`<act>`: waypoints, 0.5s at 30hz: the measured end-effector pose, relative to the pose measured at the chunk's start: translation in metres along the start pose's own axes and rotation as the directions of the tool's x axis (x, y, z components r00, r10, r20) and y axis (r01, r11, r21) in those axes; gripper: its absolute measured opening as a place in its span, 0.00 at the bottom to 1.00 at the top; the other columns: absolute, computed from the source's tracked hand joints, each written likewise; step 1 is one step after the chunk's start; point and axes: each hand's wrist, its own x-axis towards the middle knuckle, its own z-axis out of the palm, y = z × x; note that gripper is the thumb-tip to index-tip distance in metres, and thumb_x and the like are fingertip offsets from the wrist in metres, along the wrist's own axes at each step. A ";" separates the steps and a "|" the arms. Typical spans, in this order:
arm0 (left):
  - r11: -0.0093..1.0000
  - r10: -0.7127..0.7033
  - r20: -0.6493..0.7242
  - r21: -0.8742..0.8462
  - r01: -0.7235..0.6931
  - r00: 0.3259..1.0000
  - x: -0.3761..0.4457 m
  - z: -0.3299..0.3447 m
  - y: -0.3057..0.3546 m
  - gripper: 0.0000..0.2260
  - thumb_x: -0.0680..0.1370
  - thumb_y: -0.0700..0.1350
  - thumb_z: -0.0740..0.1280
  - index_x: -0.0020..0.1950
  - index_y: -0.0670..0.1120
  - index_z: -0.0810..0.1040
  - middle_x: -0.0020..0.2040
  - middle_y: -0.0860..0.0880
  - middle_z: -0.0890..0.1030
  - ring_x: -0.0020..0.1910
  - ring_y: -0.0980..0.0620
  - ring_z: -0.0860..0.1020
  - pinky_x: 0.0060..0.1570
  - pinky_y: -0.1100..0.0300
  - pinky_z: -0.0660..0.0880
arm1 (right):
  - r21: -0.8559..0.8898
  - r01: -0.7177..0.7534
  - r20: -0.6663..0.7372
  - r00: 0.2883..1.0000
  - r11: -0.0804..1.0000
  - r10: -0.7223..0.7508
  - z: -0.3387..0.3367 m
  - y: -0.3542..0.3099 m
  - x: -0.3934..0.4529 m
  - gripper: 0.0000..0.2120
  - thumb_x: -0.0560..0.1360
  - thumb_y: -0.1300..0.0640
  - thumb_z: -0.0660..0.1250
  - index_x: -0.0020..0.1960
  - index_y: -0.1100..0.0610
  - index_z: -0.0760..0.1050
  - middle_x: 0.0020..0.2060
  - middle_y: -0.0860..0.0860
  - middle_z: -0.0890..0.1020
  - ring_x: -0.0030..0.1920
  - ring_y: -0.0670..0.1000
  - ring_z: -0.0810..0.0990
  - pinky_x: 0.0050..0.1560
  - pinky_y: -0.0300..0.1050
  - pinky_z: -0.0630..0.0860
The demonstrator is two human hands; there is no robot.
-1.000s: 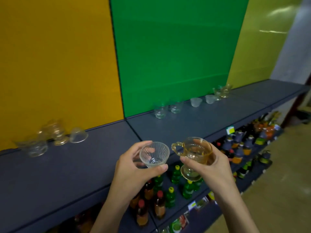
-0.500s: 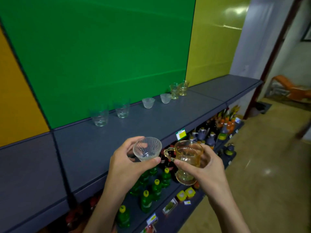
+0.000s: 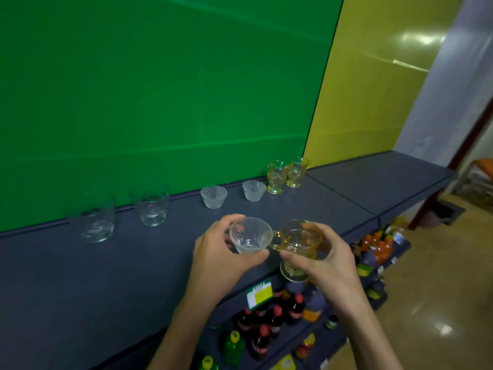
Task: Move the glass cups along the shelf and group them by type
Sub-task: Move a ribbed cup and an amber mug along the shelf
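Above shelf (image 3: 133,276), ribbed cup (image 3: 250,239) in left hand (image 3: 221,255), amber mug (image 3: 300,243) in right hand (image 3: 328,260)

Left hand (image 3: 218,252) and right hand (image 3: 324,256), both forearms raised, each curl fingers in a grip.

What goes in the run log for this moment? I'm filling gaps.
left hand: holds ribbed clear glass cup | right hand: holds amber handled glass cup | both above dark blue shelf

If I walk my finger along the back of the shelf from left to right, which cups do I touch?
Clear tumbler → second clear tumbler → ribbed little cup → second ribbed cup → amber footed cup → second amber cup.
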 end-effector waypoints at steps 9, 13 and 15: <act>0.970 -0.045 -0.112 0.234 0.071 0.993 0.076 0.082 -0.011 0.31 0.55 0.63 0.77 0.57 0.58 0.79 0.50 0.58 0.78 0.50 0.56 0.81 0.54 0.50 0.80 | -0.041 0.007 0.040 0.999 0.999 -0.006 -0.024 0.063 0.122 0.27 0.55 0.47 0.84 0.52 0.42 0.79 0.45 0.37 0.85 0.47 0.39 0.83 0.56 0.54 0.80; 0.924 -0.111 -0.195 0.341 0.173 0.975 0.102 0.115 -0.010 0.28 0.58 0.59 0.79 0.57 0.58 0.79 0.50 0.57 0.77 0.52 0.55 0.78 0.56 0.54 0.76 | -0.033 0.024 0.113 0.993 0.999 -0.020 -0.035 0.084 0.178 0.25 0.57 0.49 0.84 0.49 0.40 0.76 0.43 0.36 0.84 0.47 0.36 0.81 0.56 0.53 0.79; 0.902 -0.136 -0.240 0.371 0.221 0.961 0.112 0.131 -0.007 0.26 0.61 0.55 0.80 0.57 0.57 0.80 0.50 0.57 0.77 0.52 0.55 0.77 0.52 0.58 0.74 | -0.035 0.040 0.167 0.985 0.999 -0.033 -0.042 0.091 0.204 0.25 0.58 0.50 0.84 0.50 0.40 0.76 0.44 0.36 0.83 0.47 0.35 0.80 0.56 0.52 0.79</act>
